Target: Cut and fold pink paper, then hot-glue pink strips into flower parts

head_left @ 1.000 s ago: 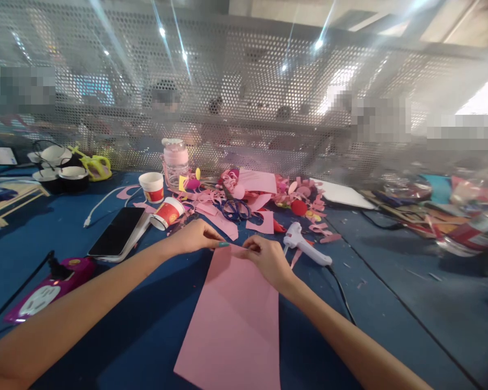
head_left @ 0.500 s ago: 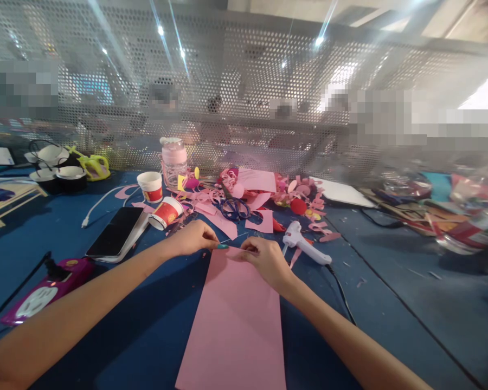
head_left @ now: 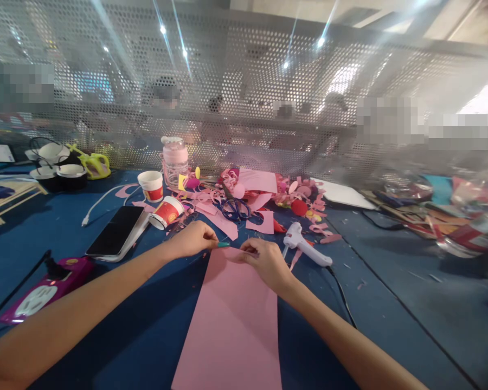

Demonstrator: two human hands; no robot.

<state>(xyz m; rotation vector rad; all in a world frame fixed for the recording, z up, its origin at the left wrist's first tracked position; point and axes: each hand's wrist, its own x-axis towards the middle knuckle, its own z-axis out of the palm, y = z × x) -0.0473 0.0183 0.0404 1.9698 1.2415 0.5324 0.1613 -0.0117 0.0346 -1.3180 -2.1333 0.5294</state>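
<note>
A long pink paper sheet point(head_left: 231, 319) stretches from the lower edge of the view up to both hands. At its far left corner, my left hand point(head_left: 195, 238) is closed in a pinch on the edge. A small teal tip shows at those fingers; whether it is a painted nail or a separate piece I cannot tell. My right hand point(head_left: 264, 257) pinches the same far edge a little further right, fingers curled. Just right of that hand lies a white glue gun point(head_left: 305, 246) with its black cord. Beyond the hands are blue-handled scissors point(head_left: 235, 209).
Pink paper scraps point(head_left: 217, 216) heap up at the back before a perforated metal screen point(head_left: 244, 81). On the left are paper cups point(head_left: 150, 187), a phone point(head_left: 116, 230) and a purple power strip point(head_left: 44, 292). A pink-banded bottle point(head_left: 174, 157) stands behind.
The near end of the pink sheet has swung slightly left. A thin strand between the hands no longer shows. Both hands keep nearly the same position and pinch.
</note>
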